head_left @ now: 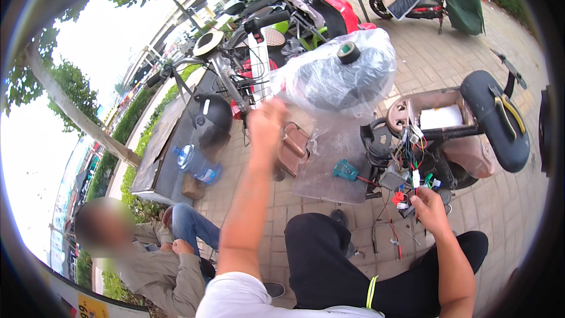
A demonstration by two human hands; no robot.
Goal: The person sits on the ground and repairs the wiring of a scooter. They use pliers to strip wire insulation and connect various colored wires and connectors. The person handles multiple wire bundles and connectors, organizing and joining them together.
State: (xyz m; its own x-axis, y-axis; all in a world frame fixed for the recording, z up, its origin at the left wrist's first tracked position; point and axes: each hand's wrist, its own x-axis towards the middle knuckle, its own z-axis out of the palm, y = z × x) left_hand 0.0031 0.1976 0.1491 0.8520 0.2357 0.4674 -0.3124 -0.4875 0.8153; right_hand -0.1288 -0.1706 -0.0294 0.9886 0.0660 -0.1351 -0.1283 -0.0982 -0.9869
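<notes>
My right hand [428,209] is closed, its fingers pinched on wires at the near side of an opened electric scooter. A loose bundle of coloured wires [419,156] with white, red and green connectors hangs around it. A grey metal box [392,178] sits among the wires. My left arm is stretched forward, and my left hand [268,119] is smeared by motion, so its fingers cannot be made out. It appears above the left edge of a brown plastic part [294,148]. Left of the wiring lies a teal device [345,169] with a red lead.
Yellow-handled pliers [507,113] rest on the tilted black seat [491,121]. A tape roll [348,52] sits on a plastic-wrapped bundle [347,76]. At left are a black helmet [212,119], a water jug [199,165] and a seated person [168,265]. Parked bikes stand beyond.
</notes>
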